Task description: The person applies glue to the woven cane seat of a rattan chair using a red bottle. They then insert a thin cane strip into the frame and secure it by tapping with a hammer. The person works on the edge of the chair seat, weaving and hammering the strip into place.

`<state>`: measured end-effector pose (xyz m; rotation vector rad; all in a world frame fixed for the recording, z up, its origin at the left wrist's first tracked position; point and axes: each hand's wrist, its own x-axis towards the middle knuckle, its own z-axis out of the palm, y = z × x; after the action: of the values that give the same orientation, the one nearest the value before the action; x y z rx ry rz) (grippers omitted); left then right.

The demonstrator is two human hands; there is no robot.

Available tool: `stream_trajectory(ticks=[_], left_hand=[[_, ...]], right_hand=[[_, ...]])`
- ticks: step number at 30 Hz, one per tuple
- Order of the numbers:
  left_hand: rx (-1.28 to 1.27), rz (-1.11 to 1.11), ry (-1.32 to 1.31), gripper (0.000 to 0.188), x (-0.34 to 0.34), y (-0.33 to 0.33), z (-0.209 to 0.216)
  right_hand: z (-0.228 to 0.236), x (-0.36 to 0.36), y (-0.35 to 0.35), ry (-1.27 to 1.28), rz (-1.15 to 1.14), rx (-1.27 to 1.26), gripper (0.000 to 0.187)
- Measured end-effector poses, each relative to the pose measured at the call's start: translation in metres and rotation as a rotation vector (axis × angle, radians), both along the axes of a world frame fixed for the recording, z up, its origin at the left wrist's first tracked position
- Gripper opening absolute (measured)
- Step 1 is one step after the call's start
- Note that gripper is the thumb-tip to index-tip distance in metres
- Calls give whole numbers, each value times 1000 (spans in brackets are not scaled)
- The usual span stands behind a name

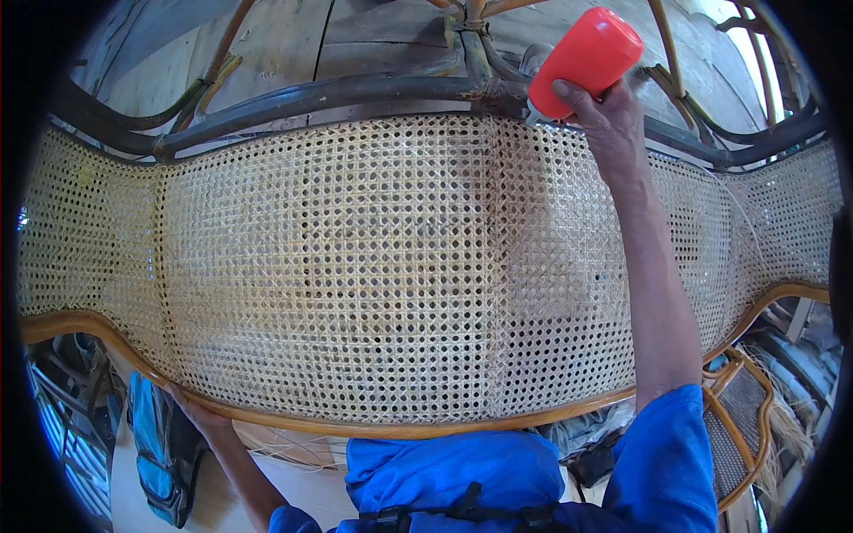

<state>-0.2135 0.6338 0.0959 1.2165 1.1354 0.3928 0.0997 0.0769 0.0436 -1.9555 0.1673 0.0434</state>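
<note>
Red bottle | right hand: fingers clasping it | left hand: can't tell, wooden rim hides fingers | bag nearby

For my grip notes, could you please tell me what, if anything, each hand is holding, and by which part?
The right hand holds the red bottle by its lower part; the left hand is at the brown rim, its grip unclear.

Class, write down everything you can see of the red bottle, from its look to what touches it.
The red bottle looks like smooth, opaque plastic: roughly cylindrical, rounded at its upper end, where light glints. It is tilted, that end leaning right in the picture, near the far edge of the woven cane panel. The right hand has its grip around the lower part. Any cap or opening is unclear.
</note>
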Motion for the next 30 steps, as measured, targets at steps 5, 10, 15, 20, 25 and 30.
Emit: stream_trajectory(ticks=[5,10,15,20,25,30], left_hand=[[-11,56,11,67,-4,6,-4],[476,-70,374,58,-9,-13,18],[1289,-392,369,39,34,-79,46],[1217,-918,-112,19,136,-205,46],[1131,-1213,-366,18,201,-310,62],[1074,-1242,-384,26,212,-336,71]], right_hand=[[-1,7,5,-58,83,-152,40],[3,-14,2,-45,-205,593,33],[28,-38,-14,24,-305,913,35],[56,-71,-1,113,-329,1202,41],[79,-95,16,70,-344,1119,47],[92,-105,20,32,-305,1038,46]])
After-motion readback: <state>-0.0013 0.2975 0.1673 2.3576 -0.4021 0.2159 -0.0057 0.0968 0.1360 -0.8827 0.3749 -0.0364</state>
